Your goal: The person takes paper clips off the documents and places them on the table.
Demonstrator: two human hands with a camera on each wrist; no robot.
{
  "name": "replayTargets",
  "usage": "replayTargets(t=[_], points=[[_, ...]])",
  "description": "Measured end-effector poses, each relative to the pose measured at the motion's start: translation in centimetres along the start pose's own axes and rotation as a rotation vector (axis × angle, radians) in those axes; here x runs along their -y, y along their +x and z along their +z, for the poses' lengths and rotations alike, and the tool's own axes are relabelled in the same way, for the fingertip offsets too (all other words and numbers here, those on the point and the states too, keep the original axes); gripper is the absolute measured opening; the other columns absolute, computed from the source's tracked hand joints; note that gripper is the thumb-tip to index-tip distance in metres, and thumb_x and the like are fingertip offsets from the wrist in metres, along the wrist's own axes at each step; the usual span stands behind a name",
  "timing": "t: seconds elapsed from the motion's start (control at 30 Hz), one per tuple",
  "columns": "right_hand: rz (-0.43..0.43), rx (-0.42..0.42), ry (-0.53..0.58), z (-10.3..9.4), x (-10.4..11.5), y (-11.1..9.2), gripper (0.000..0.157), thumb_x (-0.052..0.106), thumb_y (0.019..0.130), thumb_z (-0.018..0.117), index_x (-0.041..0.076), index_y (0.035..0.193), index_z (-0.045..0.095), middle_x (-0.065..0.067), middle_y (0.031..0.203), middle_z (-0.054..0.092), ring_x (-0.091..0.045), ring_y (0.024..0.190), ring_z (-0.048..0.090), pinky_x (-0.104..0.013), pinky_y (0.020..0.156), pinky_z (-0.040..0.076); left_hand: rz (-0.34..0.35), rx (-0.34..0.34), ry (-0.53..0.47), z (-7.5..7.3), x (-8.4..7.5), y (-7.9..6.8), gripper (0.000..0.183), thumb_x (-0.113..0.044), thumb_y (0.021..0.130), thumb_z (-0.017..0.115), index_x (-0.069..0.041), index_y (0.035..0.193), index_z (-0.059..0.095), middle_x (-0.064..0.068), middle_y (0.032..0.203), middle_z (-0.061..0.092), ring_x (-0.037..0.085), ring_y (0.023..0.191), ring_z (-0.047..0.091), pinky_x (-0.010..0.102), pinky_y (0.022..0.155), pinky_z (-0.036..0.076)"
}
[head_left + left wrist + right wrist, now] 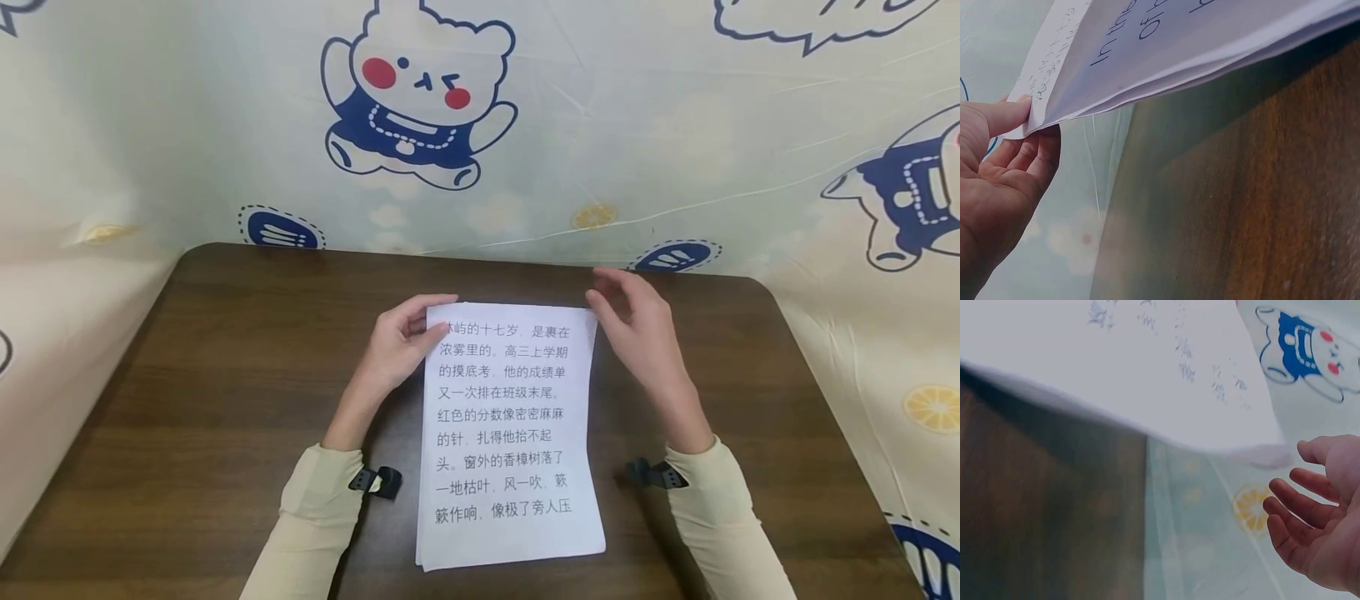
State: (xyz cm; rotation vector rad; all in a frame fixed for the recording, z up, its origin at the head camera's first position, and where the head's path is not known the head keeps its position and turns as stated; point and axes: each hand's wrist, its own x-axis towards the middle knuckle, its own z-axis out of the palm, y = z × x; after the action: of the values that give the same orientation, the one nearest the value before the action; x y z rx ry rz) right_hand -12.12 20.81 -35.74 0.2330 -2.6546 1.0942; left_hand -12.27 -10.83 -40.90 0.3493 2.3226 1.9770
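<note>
A small stack of white printed paper sheets point(510, 533) is held up over the brown table, its top page covered in large Chinese characters. My left hand point(405, 342) pinches the stack's upper left corner, thumb on the front and fingers behind. In the left wrist view the thumb of the left hand point(1004, 169) presses on the paper point(1147, 56), whose layered edges fan slightly apart. Beside the upper right corner is my right hand point(637, 329), its fingers loosely bent. The right wrist view shows this right hand point(1316, 512) apart from the sheet's corner point(1260, 453), with nothing in its grasp.
The dark wooden table point(225, 400) has rounded far corners. Behind it hangs a pale cloth point(600, 108) printed with cartoon bears and orange slices. Black straps with small devices point(378, 481) sit on both wrists over light sleeves point(311, 508).
</note>
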Motion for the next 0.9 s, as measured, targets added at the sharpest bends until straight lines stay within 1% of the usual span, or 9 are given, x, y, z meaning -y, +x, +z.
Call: replayTargets(t=[0.13, 0.27, 0.4, 0.57, 0.77, 0.9], points=[[-0.071, 0.023, -0.031, 0.7, 1.5, 0.4, 0.041, 0.025, 0.097, 0.067, 0.010, 0.134, 0.061, -0.012, 0.124, 0.069, -0.027, 0.116, 0.060, -0.049, 0.093, 0.054, -0.001, -0.006, 0.000, 0.0, 0.0, 0.0, 0.040, 0.002, 0.094, 0.065, -0.007, 0.133, 0.063, 0.020, 0.121, 0.070, 0.030, 0.096, 0.072, 0.024, 0.071, 0.061], [-0.117, 0.051, -0.074, 1.4, 2.7, 0.6, 0.042, 0.025, 0.096, 0.069, 0.010, 0.134, 0.061, -0.011, 0.123, 0.070, -0.028, 0.116, 0.059, -0.048, 0.097, 0.051, -0.011, -0.006, 0.006, 0.1, -0.1, 0.0, 0.040, 0.001, 0.094, 0.065, -0.009, 0.133, 0.064, 0.020, 0.120, 0.070, 0.030, 0.096, 0.072, 0.024, 0.071, 0.061], [-0.154, 0.061, -0.107, 2.1, 3.5, 0.8, 0.043, 0.025, 0.095, 0.071, 0.011, 0.134, 0.061, -0.010, 0.123, 0.070, -0.028, 0.118, 0.059, -0.049, 0.104, 0.046, -0.013, -0.004, 0.008, 0.2, -0.2, 0.0, 0.040, 0.001, 0.094, 0.065, -0.009, 0.133, 0.064, 0.020, 0.120, 0.070, 0.030, 0.096, 0.072, 0.024, 0.071, 0.061], [-0.203, 0.075, -0.134, 3.3, 4.2, 0.8, 0.046, 0.027, 0.094, 0.072, 0.012, 0.136, 0.061, -0.010, 0.122, 0.071, -0.029, 0.118, 0.059, -0.050, 0.104, 0.043, -0.022, 0.008, 0.003, 0.3, -0.3, 0.1, 0.040, 0.001, 0.094, 0.065, -0.011, 0.133, 0.064, 0.019, 0.119, 0.070, 0.029, 0.096, 0.072, 0.025, 0.070, 0.061], [-0.273, 0.092, -0.164, 5.2, 5.2, 0.5, 0.045, 0.026, 0.093, 0.073, 0.013, 0.134, 0.062, -0.009, 0.118, 0.074, -0.027, 0.114, 0.061, -0.047, 0.101, 0.044, -0.008, 0.024, -0.010, 0.6, -0.3, 0.2, 0.040, 0.001, 0.095, 0.064, -0.007, 0.134, 0.063, 0.020, 0.121, 0.069, 0.031, 0.100, 0.073, 0.025, 0.072, 0.061], [-0.292, 0.134, -0.161, 6.5, 6.0, 0.5, 0.044, 0.026, 0.093, 0.072, 0.012, 0.134, 0.061, -0.008, 0.118, 0.074, -0.026, 0.112, 0.062, -0.048, 0.102, 0.045, -0.011, 0.031, -0.012, 0.7, -0.3, 0.2, 0.041, 0.000, 0.095, 0.064, -0.005, 0.136, 0.061, 0.021, 0.122, 0.069, 0.033, 0.101, 0.073, 0.025, 0.074, 0.061]])
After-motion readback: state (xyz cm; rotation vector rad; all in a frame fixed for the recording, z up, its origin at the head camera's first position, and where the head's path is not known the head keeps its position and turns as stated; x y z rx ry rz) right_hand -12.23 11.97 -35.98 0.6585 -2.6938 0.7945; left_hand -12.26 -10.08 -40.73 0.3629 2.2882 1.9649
